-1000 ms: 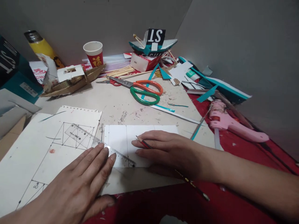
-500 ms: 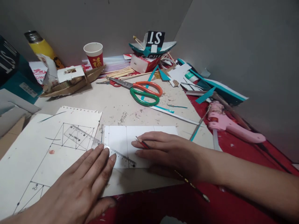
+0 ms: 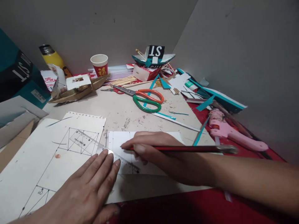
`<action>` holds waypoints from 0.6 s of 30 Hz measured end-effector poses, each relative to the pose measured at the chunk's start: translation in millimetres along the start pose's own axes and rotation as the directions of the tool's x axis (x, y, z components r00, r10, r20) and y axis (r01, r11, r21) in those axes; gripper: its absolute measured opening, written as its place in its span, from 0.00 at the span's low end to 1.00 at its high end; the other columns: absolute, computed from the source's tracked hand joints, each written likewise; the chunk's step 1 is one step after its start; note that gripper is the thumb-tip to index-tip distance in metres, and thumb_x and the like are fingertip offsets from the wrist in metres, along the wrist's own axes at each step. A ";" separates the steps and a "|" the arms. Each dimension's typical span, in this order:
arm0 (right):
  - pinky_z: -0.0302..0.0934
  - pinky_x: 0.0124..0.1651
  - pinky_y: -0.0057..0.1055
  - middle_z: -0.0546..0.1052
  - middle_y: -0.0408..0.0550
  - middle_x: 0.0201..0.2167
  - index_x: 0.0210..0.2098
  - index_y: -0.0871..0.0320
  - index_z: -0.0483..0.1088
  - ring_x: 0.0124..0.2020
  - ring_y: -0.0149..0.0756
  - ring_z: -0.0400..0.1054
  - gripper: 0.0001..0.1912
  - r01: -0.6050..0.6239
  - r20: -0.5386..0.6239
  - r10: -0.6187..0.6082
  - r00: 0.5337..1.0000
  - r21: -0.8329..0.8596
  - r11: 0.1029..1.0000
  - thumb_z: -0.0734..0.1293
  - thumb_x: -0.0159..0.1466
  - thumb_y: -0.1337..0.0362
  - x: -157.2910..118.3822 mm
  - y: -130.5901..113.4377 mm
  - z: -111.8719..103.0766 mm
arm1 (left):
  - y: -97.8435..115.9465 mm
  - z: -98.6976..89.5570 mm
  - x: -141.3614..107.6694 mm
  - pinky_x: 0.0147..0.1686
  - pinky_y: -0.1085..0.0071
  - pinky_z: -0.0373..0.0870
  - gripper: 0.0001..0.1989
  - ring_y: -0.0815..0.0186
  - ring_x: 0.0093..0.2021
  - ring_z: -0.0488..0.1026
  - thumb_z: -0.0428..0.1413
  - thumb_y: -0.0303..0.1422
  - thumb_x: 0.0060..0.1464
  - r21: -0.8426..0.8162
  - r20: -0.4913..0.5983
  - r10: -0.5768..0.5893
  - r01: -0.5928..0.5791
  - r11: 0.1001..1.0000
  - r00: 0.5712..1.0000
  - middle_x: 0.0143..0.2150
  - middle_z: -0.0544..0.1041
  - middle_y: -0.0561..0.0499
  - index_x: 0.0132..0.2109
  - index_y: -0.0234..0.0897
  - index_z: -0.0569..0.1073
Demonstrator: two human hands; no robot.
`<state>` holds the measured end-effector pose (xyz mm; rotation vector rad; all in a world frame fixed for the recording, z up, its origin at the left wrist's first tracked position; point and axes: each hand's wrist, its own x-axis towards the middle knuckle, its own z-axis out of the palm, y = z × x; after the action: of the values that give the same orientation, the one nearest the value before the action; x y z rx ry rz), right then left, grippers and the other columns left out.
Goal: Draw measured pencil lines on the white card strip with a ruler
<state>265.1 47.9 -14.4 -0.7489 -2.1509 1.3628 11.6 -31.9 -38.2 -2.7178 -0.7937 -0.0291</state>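
Pencil [image 3: 182, 149] in right hand [image 3: 155, 155], ruler [image 3: 93, 145] under left hand [image 3: 90, 186]

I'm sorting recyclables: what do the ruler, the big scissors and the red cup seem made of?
Ruler: likely clear, glossy plastic; see-through, with a bright glint.
Scissors: grey blades with a metallic sheen, probably steel; glossy orange and green handles, plastic or plastic-coated.
Cup: probably paper, printed red and gold, white inside; thin plastic remains possible.

Pencil [image 3: 184, 149] now crosswise over right hand [image 3: 161, 162]
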 end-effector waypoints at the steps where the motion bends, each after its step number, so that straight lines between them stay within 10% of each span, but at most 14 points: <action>1: 0.66 0.37 0.28 0.77 0.46 0.30 0.44 0.63 0.77 0.31 0.31 0.70 0.14 -0.065 -0.033 0.067 0.997 0.066 0.996 0.60 0.72 0.65 5.1 4.3 6.0 | -0.2 0.1 -0.2 0.49 0.58 0.80 0.34 0.47 0.59 0.77 0.51 0.53 0.66 0.002 0.000 0.000 0.000 1.000 1.000 0.61 0.76 0.33 0.62 0.28 0.73; 7: 0.60 0.27 0.25 0.75 0.42 0.26 0.33 0.60 0.74 0.25 0.29 0.67 0.06 -0.361 -0.064 0.408 0.911 0.361 0.860 0.64 0.59 0.72 20.7 19.0 28.5 | -0.7 1.6 -4.9 0.50 0.60 0.79 0.32 0.48 0.61 0.75 0.48 0.50 0.68 -0.007 0.004 -0.022 0.022 1.000 1.000 0.64 0.74 0.33 0.65 0.28 0.70; 18: 0.55 0.26 0.21 0.69 0.34 0.21 0.31 0.59 0.73 0.22 0.22 0.59 0.06 -0.329 -0.027 0.353 0.935 0.298 0.896 0.64 0.62 0.72 27.6 21.6 29.6 | 2.4 4.2 -10.1 0.57 0.59 0.75 0.37 0.49 0.66 0.69 0.50 0.52 0.66 -0.009 0.066 -0.032 0.033 0.999 0.997 0.70 0.66 0.33 0.70 0.27 0.63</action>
<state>229.7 54.7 -42.7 -1.0764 -1.7570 1.7457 4.0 -37.9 -44.0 -2.7282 -0.8587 0.0498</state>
